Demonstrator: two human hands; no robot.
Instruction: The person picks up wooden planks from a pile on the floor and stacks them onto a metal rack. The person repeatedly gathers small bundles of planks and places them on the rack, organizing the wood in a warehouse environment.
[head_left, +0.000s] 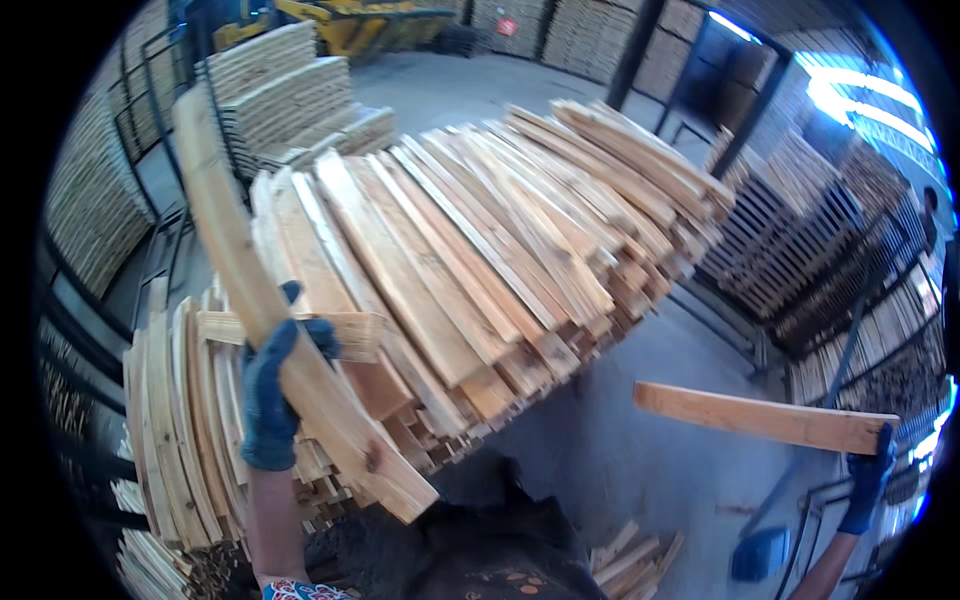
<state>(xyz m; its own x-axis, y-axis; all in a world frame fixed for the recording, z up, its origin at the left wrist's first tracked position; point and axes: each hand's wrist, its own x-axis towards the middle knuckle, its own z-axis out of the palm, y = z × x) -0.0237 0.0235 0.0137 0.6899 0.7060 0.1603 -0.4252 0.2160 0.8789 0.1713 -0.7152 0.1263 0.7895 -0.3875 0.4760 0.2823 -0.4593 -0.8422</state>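
In a dark blue glove, my left hand [270, 400] is closed around a long wooden board [232, 245]. That board slants across the left part of a large pile of boards [430, 260], its near end showing a dark knot. A short wooden piece [355, 333] lies crosswise behind my left fingers; whether I grip it too, I cannot tell. Out to the far right, my right hand [868, 480], also gloved, grips the end of a shorter board [765, 415]. This one is held nearly level above the floor, apart from the pile.
Stacked lumber [280, 100] stands behind the pile, with more stacks [800, 220] at right. A yellow machine [370, 25] is at the back. Loose offcuts [635, 560] and a blue container [760, 555] sit low at right. Dark metal posts [636, 55] rise beyond.
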